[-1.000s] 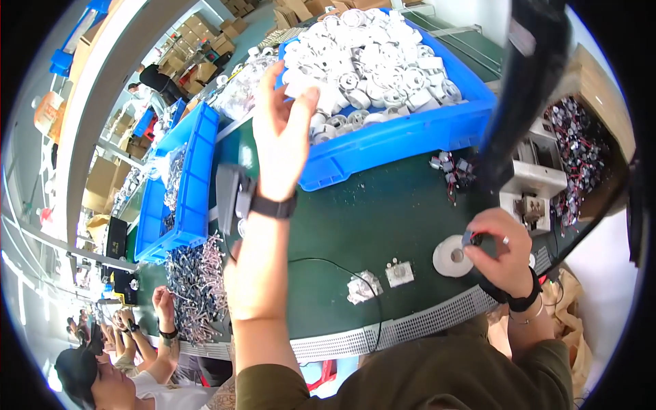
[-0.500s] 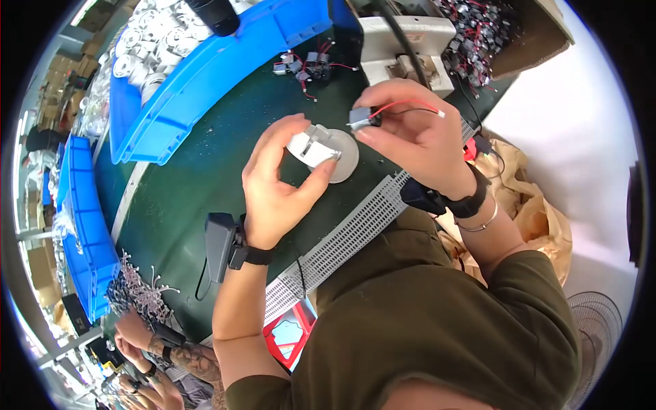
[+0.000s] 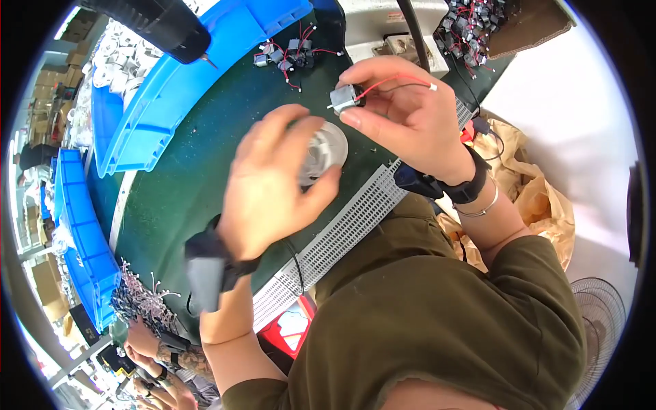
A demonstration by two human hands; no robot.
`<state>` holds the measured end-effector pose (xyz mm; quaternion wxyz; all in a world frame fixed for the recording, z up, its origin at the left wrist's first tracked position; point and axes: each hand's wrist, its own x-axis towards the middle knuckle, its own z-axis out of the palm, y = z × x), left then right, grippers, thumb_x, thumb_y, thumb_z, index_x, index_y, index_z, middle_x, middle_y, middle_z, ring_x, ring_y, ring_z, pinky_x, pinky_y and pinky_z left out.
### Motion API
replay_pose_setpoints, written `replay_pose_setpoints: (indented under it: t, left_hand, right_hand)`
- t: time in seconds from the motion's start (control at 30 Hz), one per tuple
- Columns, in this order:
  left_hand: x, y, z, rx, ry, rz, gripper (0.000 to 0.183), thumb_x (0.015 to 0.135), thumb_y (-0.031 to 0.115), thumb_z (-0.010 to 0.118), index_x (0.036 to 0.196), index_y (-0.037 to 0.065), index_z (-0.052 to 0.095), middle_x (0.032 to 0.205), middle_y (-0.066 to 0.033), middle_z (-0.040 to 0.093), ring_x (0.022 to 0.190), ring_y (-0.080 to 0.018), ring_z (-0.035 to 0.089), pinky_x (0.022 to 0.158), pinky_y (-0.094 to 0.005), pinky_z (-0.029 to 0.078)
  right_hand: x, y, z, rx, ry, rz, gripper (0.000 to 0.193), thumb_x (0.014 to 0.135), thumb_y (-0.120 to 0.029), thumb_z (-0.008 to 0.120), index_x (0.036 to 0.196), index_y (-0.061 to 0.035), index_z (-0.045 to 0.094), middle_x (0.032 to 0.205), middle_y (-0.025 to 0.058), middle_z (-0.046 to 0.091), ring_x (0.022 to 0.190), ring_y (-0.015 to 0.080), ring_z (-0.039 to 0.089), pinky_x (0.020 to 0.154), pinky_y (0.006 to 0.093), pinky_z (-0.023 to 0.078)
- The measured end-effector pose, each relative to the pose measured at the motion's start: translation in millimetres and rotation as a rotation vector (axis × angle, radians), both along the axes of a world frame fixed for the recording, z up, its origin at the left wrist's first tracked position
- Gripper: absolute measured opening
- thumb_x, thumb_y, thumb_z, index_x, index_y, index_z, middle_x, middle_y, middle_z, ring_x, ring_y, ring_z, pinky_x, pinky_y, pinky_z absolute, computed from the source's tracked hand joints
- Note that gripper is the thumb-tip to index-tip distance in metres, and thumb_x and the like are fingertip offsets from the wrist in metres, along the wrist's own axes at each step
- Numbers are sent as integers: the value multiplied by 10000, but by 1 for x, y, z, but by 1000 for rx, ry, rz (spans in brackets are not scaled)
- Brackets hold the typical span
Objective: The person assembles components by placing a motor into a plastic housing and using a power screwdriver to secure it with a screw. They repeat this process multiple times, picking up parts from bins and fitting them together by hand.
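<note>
My right hand [image 3: 403, 116] is closed on a small silver electric motor [image 3: 346, 98], pinched between thumb and fingertips. A red wire and a dark wire trail from the motor to a small white connector [image 3: 432, 87]. My left hand [image 3: 277, 181], smeared by motion, curls its fingers and thumb round a white plastic housing [image 3: 315, 158], whose far side the fingers hide. Under the housing, a round whitish disc [image 3: 336, 145] shows; whether it is part of the same piece I cannot tell. The two hands are apart above the green work surface [image 3: 198, 184].
Several loose wired motors [image 3: 290, 56] lie beyond my hands, with a pile [image 3: 471, 31] by a cardboard box [image 3: 529, 31]. White parts fill a blue bin [image 3: 171, 89]. A dark power screwdriver [image 3: 174, 31] hangs over it. Another person's hand [image 3: 141, 339] works at lower left.
My left hand has turned over the white housing, its back now facing up. The right hand has shifted slightly left with the motor. The screwdriver appears lower and farther into view.
</note>
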<state>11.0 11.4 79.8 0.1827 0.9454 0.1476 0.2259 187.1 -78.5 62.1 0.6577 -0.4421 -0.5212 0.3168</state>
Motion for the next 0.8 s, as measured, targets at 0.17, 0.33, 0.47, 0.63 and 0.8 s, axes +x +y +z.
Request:
replay_pose_setpoints:
  t: [0.17, 0.33, 0.47, 0.63, 0.8]
  left_hand:
    - [9, 6, -36, 46, 64, -19, 606, 657, 260, 757, 1169, 11, 549, 1131, -143, 521, 996, -330, 516, 841, -404, 431]
    - [-14, 9, -27, -423, -64, -14, 909, 575, 252, 837, 1325, 11, 384, 1326, -203, 421, 1224, -372, 404, 992, -429, 366]
    - [-7, 12, -43, -325, -33, -25, 747, 619, 170, 797, 1254, 10, 437, 1223, -193, 510, 1150, -370, 477, 974, -415, 385]
    - [-9, 15, -33, -234, -50, -30, 708, 620, 165, 796, 1229, 39, 458, 1173, -160, 528, 1071, -347, 517, 900, -417, 418]
    - [-6, 7, -45, -218, -73, 72, 723, 621, 151, 798, 1242, 47, 443, 1190, -155, 527, 1089, -351, 512, 911, -420, 421]
  right_hand:
    - [-3, -2, -2, -42, -61, -1, 340, 775, 84, 646, 1100, 55, 551, 1103, 90, 561, 964, 133, 571, 812, 260, 511]
    - [1, -5, -1, -176, -220, 93, 289, 781, 60, 644, 1059, 3, 587, 1057, 50, 559, 928, 115, 570, 804, 245, 510]
    - [-1, 6, -2, -172, -312, 91, 304, 782, 51, 639, 1073, -20, 585, 1040, 47, 550, 913, 120, 569, 809, 254, 504]
    - [1, 11, 0, -105, -540, 111, 279, 764, 44, 645, 1032, -28, 611, 990, 77, 580, 908, 172, 590, 813, 280, 502]
    - [-1, 20, -2, -34, -862, 164, 254, 705, -19, 687, 948, -62, 628, 901, 60, 613, 829, 247, 578, 721, 325, 480]
